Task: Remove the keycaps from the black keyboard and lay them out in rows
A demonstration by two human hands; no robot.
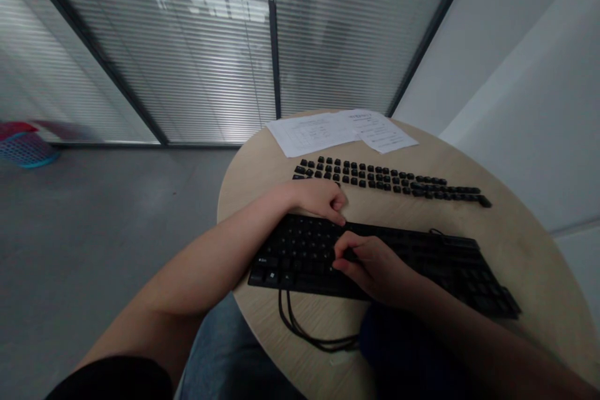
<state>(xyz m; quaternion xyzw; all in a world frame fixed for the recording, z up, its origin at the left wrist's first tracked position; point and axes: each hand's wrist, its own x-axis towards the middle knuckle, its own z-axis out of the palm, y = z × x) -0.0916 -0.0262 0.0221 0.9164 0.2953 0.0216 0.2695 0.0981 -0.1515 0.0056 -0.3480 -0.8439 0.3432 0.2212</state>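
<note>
1. Resting face up on the light wooden desk [527,247]: a black computer keyboard [431,259], left end close to the desk's curved rim.
2. Long axis of the keyboard laid left to right, slightly slanted, right end a little nearer than the left; Windows-logo key at the near left corner, number-pad end at the right, space-bar row along the near long edge.
3. Beyond the keyboard's far long edge, well spread: loose black keycaps [362,174] in rows, strung out along roughly the same direction as the keyboard, three deep toward its left, thinner toward its right.
4. Left hand [316,195]: at the keyboard's far edge, left of its middle, fingers curled in, one fingertip down at that edge. Narrow; cannot tell about anything inside the curl.
5. Right hand [377,265]: over the keyboard's middle, thumb and forefinger brought close together above the keys. Narrow; cannot tell, in such dark shade, about any keycap in the pinch or about contact with the keys.
6. Out from the keyboard's near edge, toward its left end: a doubled black cable [328,344], curving rightward to a dark blue item [391,340].
7. Farther beyond the keyboard than the keycaps: printed sheets [314,132], print mostly too small to read.
8. Well left of the keyboard, on the grey floor [187,200]: a blue lattice basket [25,149].
</note>
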